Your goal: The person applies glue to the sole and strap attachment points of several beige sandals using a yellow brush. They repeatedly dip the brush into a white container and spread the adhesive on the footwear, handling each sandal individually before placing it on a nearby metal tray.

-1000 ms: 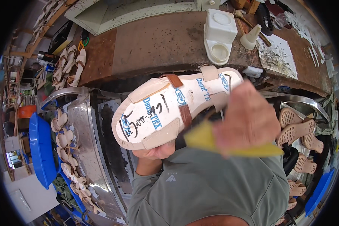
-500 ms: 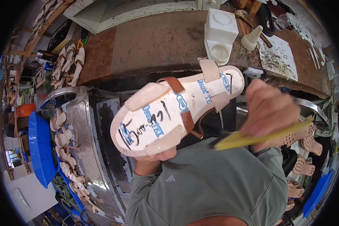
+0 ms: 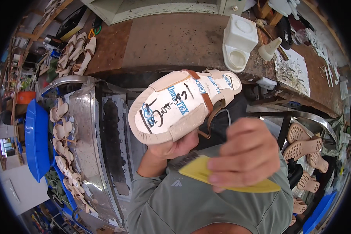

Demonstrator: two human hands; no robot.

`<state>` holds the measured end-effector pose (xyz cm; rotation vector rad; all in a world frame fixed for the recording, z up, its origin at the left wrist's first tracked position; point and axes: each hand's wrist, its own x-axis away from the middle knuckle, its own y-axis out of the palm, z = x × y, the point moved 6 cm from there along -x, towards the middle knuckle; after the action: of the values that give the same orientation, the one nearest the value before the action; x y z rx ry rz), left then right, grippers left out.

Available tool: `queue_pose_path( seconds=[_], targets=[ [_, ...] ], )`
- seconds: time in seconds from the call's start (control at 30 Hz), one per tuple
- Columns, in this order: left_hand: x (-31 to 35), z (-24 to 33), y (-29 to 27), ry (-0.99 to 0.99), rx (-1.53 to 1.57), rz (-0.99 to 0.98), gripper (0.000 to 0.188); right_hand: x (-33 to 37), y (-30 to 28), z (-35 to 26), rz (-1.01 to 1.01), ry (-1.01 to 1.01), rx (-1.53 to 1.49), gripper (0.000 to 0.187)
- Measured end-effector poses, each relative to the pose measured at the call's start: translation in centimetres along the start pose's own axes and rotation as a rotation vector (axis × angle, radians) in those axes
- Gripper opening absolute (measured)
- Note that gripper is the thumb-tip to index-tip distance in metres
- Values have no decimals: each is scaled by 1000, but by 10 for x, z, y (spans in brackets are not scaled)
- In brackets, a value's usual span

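My left hand [image 3: 177,146] grips a beige strap sandal [image 3: 179,111] from below, near its broad toe end. Its pale underside faces up, with blue print and black handwriting; the side pieces are folded over it and a brown strap crosses the middle. The heel end points away to the right. In my right hand [image 3: 245,154] is a flat yellow-handled brush [image 3: 195,169], fingers closed round the handle. The dark bristles point left, close to my left hand and apart from the sandal's underside. Part of my left hand is hidden under the sandal.
Ahead is a brown worktable [image 3: 160,43] bearing a white container with a cup [image 3: 241,37], a cone-shaped nozzle [image 3: 270,49] and stained paper [image 3: 294,72]. More sandals [image 3: 62,132] line a rack at left beside a blue tray [image 3: 37,140]. Several beige soles [image 3: 304,150] hang at right.
The brush has come left and nearer my body, its bristles now by my left hand. The sandal has turned and tilted, its heel end lying farther left. The whole view has shifted slightly.
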<state>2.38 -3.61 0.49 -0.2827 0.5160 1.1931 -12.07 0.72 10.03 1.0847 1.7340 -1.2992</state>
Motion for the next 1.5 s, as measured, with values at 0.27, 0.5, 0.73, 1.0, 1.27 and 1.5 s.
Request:
queue_pose_path(
  seconds=[0.27, 0.5, 0.73, 1.0, 1.27, 1.5],
  targets=[
    [-20, 38, 3, 370, -672, 64, 31, 16, -22, 9, 86, 3, 144, 29],
    [-15, 37, 5, 440, -703, 84, 34, 6, -19, 3, 103, -21, 18, 23],
    [-18, 41, 5, 262, -720, 7, 37, -4, -14, 4, 34, 72, -45, 22],
    [-15, 42, 2, 286, -595, 160, 30, 11, -39, 25, 136, 89, -80, 21],
    [-11, 26, -42, 274, -588, 339, 24, 55, -91, 33, 692, 417, -621, 15],
    [-16, 15, -102, 367, -193, 350, 34, 105, -46, 93, 168, 1225, -502, 37]
  ],
)
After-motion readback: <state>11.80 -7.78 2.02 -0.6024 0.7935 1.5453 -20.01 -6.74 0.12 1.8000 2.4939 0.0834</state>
